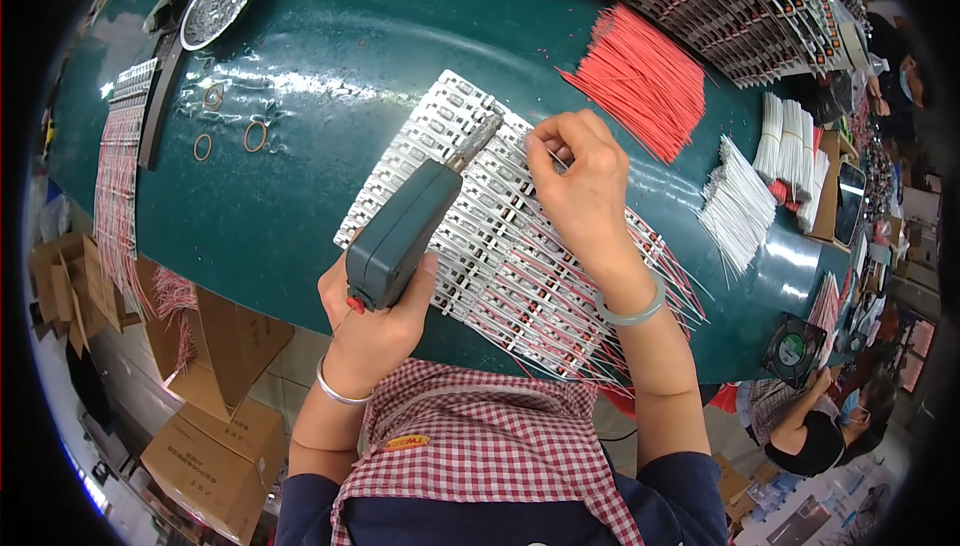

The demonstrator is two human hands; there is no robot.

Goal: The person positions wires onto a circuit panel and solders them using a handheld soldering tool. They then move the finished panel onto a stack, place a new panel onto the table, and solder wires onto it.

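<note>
My left hand (372, 338) is wrapped round the handle of a dark green soldering gun (405, 231). Its metal tip points up and to the right, over a panel of small white parts set in rows (440, 116). Red and white wires (560, 291) run from the panel's lower right rows toward me. At the panel's upper right edge, my right hand (583, 166) is closed, thumb and forefinger drawn together. What lies between those fingertips, if anything, is too small to make out.
Red wires (645, 81) lie heaped beyond my right hand, with white wire bundles (738, 206) farther right. A metal bowl of small bits (220, 6) stands far left. Rubber bands (256, 137) and a wired panel (120, 166) lie left. A black fan (793, 349) sits near right.
</note>
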